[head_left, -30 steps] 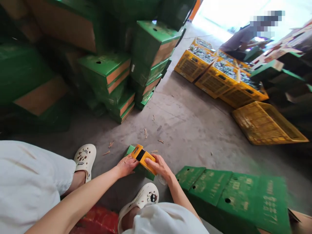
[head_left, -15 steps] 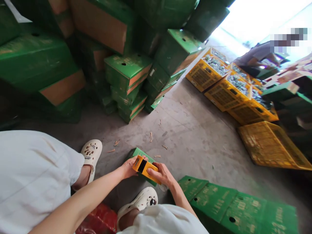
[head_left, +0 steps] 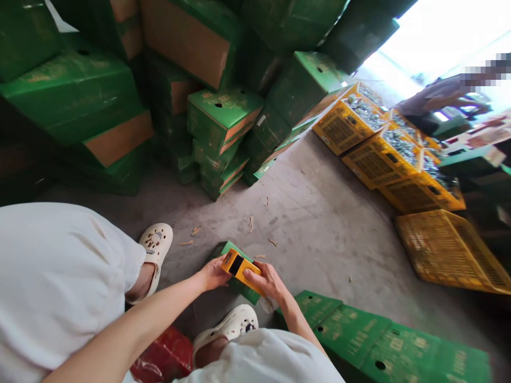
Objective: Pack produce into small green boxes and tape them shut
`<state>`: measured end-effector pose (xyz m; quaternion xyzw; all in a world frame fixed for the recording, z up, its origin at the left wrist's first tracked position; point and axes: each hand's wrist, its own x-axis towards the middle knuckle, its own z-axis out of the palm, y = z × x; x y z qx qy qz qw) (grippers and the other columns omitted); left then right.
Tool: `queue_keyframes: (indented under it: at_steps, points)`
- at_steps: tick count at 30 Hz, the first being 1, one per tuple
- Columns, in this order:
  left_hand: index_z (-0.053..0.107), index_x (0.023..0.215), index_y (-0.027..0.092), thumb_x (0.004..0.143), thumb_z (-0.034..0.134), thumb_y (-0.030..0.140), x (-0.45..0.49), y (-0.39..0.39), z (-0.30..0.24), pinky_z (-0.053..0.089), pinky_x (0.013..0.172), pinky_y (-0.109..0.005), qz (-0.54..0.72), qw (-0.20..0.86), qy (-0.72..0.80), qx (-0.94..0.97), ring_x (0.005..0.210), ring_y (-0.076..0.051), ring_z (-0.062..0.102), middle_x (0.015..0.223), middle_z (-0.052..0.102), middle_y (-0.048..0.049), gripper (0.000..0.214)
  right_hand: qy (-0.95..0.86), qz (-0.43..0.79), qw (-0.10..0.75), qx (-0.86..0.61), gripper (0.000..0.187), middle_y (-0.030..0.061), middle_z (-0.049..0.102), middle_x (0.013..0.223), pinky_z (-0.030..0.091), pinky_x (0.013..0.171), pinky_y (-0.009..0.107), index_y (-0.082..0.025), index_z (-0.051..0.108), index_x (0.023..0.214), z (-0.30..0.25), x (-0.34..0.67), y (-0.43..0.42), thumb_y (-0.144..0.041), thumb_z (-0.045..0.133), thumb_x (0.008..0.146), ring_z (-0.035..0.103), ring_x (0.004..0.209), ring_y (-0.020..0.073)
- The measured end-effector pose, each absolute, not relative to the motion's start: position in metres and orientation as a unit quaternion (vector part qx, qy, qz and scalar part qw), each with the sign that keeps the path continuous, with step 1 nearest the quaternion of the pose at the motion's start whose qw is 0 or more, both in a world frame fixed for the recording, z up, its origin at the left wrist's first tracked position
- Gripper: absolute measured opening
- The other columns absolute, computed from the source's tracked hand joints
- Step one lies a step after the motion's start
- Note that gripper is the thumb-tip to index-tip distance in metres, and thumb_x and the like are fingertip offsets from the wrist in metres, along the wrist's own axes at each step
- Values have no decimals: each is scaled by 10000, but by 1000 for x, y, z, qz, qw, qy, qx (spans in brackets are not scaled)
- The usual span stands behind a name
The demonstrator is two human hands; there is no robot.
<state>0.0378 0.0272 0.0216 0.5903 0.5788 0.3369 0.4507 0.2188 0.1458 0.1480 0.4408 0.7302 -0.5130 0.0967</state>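
Right hand (head_left: 268, 279) closed on the yellow device (head_left: 244, 270), left hand (head_left: 215, 272) at its front

And it's a firm hold on the right: thumb pressed along the top, fingers curled round the side, no slack showing. Left hand sits bent at the device's front end, just behind the black band (head_left: 236, 264); its fingertips are hidden, so I can't tell whether it pinches the device or steadies what lies below. Underneath, partly covered, is a green box (head_left: 248, 292), low down between the feet. Whether the two touch, this angle won't say. Beneath the right wrist hangs something clear (head_left: 266, 304), too vague to name.

Good handling here, I'd judge, means a quiet right wrist, the device's front end kept square, and the left fingers out of its way. A light left hand beats a tight one; tilt or crowding could spoil the control.

Further out, pale clogs (head_left: 233, 324) flank the work, scraps (head_left: 250, 224) dot the concrete floor (head_left: 303, 229), and a row of green cartons (head_left: 371, 335) lines the right. Beyond: stacked cartons (head_left: 221, 114), filled yellow crates (head_left: 381, 159), one tipped crate (head_left: 447, 250), and a co-worker (head_left: 435, 98) bent behind them.
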Motion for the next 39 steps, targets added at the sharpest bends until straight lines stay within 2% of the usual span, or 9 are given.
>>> queue_keyframes:
  at_steps: [3, 5, 7, 10, 12, 15, 22, 28, 39]
  points:
    - [641, 1494, 263, 856, 788, 288, 33, 12, 22, 316, 1330, -551, 293, 401, 563, 660, 1542, -360, 477, 1589, 609, -102, 655, 734, -504, 87, 447, 572, -21, 493, 659, 274, 532, 280, -206, 577, 742, 147, 219, 143, -766, 648, 837, 408, 599, 128]
    - [590, 1542, 223, 921, 689, 243, 29, -1, 21, 277, 1344, -583, 296, 347, 602, 655, 1567, -340, 443, 1641, 545, -140, 629, 737, -498, 83, 450, 557, -26, 485, 658, 277, 538, 280, -208, 562, 736, 147, 219, 143, -747, 649, 844, 406, 600, 126]
    - [589, 1537, 190, 1008, 530, 232, 25, -11, 20, 370, 1303, -563, 348, 342, 662, 569, 1507, -302, 521, 1591, 588, -163, 534, 738, -497, 88, 448, 551, -30, 472, 658, 283, 545, 280, -211, 541, 729, 147, 218, 143, -738, 652, 845, 406, 604, 126]
    - [697, 1387, 156, 1073, 427, 365, 14, -8, 24, 611, 1040, -475, 455, 477, 683, 314, 1176, -270, 743, 1350, 731, -185, 464, 738, -499, 93, 444, 554, -27, 466, 676, 293, 556, 282, -216, 525, 728, 149, 216, 144, -743, 646, 849, 415, 619, 129]
    - [759, 1233, 136, 1040, 513, 537, 4, 3, 30, 643, 873, -400, 494, 571, 635, 164, 948, -233, 780, 1166, 778, -168, 509, 739, -500, 95, 442, 549, -21, 467, 682, 291, 558, 287, -219, 523, 732, 151, 215, 143, -741, 635, 858, 414, 622, 133]
    - [786, 1055, 120, 892, 695, 690, -8, 21, 42, 603, 795, -319, 507, 619, 592, 100, 818, -186, 749, 960, 782, -114, 600, 736, -506, 96, 440, 526, -16, 474, 673, 284, 553, 296, -218, 537, 746, 152, 215, 141, -720, 630, 873, 400, 608, 133]
    - [757, 1006, 159, 632, 906, 725, -5, 38, 62, 589, 778, -342, 418, 768, 483, 44, 789, -191, 728, 940, 781, -64, 695, 732, -500, 106, 450, 564, -27, 454, 669, 274, 556, 288, -217, 514, 731, 153, 213, 143, -757, 638, 836, 382, 614, 125]
    - [759, 923, 172, 564, 994, 584, -12, 47, 57, 567, 737, -320, 418, 750, 510, 43, 742, -176, 705, 825, 760, -26, 595, 722, -510, 117, 452, 584, -35, 449, 659, 285, 549, 273, -215, 512, 743, 156, 211, 143, -782, 626, 827, 393, 623, 127]
    - [761, 773, 181, 657, 922, 466, 2, 47, 45, 539, 668, -279, 511, 622, 588, 75, 690, -168, 683, 726, 745, -11, 348, 739, -469, 169, 452, 588, -26, 488, 706, 303, 564, 260, -201, 549, 787, 154, 207, 147, -784, 566, 856, 440, 659, 132]
